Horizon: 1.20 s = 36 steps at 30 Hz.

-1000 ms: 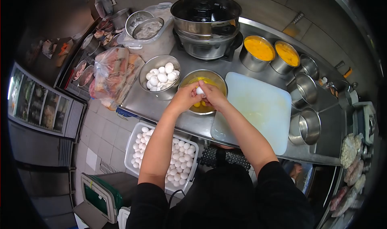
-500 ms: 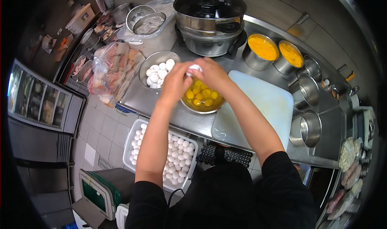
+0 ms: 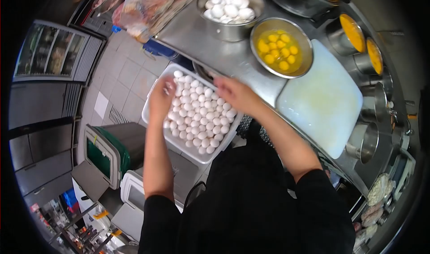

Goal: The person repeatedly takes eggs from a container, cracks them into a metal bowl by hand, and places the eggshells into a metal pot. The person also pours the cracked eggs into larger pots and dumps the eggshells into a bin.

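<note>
A white plastic tub full of white eggs sits below the counter's edge. My left hand is over the tub's left side with its fingers curled and blurred; a whitish patch shows at the fingertips, too smeared to identify. Between the tub and the counter edge is my right hand, its fingers bent and smeared by motion. On the counter, a steel bowl holds cracked eggs with whole yolks. Beside it stands a steel bowl piled with white eggs.
A white cutting board lies right of the yolk bowl. Two steel pots with yellow liquid stand behind it, and a steel pot sits at its right. Bins with a green liner stand at lower left. Bagged meat lies at the counter's left end.
Both hands have left the yolk bowl, where they held a white egg or shell, and moved down to the egg tub. The view has turned toward the tub.
</note>
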Motion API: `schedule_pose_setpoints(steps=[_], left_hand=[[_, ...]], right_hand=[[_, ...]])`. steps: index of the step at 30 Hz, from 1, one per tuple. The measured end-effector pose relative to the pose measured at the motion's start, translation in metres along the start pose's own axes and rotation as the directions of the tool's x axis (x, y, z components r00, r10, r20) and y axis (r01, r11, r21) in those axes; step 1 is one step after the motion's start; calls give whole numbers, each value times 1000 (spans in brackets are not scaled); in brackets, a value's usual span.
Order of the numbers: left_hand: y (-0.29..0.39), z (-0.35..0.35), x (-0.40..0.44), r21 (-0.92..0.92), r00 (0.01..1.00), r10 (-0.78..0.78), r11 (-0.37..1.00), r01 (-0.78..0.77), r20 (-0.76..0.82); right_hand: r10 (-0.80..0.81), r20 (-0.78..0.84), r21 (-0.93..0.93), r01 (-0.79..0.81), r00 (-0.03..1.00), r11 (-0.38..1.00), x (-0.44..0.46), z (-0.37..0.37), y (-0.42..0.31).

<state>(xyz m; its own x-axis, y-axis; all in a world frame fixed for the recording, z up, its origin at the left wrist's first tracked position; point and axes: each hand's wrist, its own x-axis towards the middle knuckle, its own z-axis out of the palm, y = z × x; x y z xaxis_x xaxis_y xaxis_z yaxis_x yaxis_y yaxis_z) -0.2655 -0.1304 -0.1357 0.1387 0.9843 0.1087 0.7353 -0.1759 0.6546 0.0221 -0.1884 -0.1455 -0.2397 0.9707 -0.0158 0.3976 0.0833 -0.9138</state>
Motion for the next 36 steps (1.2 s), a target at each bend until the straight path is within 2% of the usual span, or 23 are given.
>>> schedule_pose_setpoints(steps=[1,2,4,5,7,8,10,14,17,19,20,22,23,24,25,26,28,29,30,32,33,34,36], left_hand=[[-39,24,-44,112,975,-173,981,158,141],[-104,64,-86,15,881,-267,959,285,391],[-135,109,-162,128,860,-218,976,178,461],[-143,123,-184,178,813,-233,971,161,534],[-150,148,-213,247,721,-211,967,57,660],[-152,158,-225,260,680,-174,965,-26,713],[-143,173,-238,274,688,-136,957,-95,713],[-138,190,-248,487,774,-190,857,-169,604],[-126,183,-243,481,777,-167,855,-192,607],[-132,177,-239,388,721,-246,921,-34,648],[-138,173,-238,393,727,-248,919,-32,640],[-149,168,-231,-10,660,-174,964,265,731],[-147,164,-227,-17,665,-161,967,253,729],[-134,154,-219,-305,582,-185,707,639,792],[-115,147,-208,-454,492,-138,235,860,860],[-89,139,-196,-455,491,-105,250,855,865],[-32,123,-169,-575,575,8,-14,818,818],[-9,124,-156,-571,569,66,6,821,819],[21,121,-141,-566,561,109,24,824,821],[89,118,-109,-587,652,71,515,624,755],[115,125,-98,-595,713,113,648,475,692],[144,129,-89,-603,708,145,655,455,691],[203,130,-79,-578,871,367,807,-123,327]], right_hand=[[249,198,-110,-231,948,967,-19,34,18],[259,282,-207,-205,924,957,-36,76,55],[295,386,-440,-107,874,892,-67,147,114],[302,396,-433,-114,867,894,-72,167,121],[458,590,-589,-34,665,808,-81,203,133],[465,598,-586,-39,653,809,-87,220,139],[417,541,-655,55,730,753,-100,251,160],[361,480,-673,72,800,736,-109,264,171],[384,451,-618,-28,806,786,-104,224,144],[291,329,-377,-157,898,913,-108,194,134],[281,331,-377,-147,901,915,-113,181,131],[310,264,60,-337,913,940,-128,150,130],[309,253,55,-332,917,942,-138,131,127],[400,367,385,-529,840,756,-147,103,110],[423,495,629,-649,759,429,-156,79,91],[438,463,637,-633,770,440,-165,60,78],[339,476,841,-533,811,95,-185,23,54],[345,433,867,-489,833,92,-194,6,43],[360,392,882,-456,847,114,-202,-13,32],[470,186,812,-404,863,421,-215,-48,7],[493,19,641,-389,870,662,-218,-70,-11],[539,-165,465,-417,826,781,-223,-86,-18],[302,-572,138,-274,762,952,-234,-105,-9]])
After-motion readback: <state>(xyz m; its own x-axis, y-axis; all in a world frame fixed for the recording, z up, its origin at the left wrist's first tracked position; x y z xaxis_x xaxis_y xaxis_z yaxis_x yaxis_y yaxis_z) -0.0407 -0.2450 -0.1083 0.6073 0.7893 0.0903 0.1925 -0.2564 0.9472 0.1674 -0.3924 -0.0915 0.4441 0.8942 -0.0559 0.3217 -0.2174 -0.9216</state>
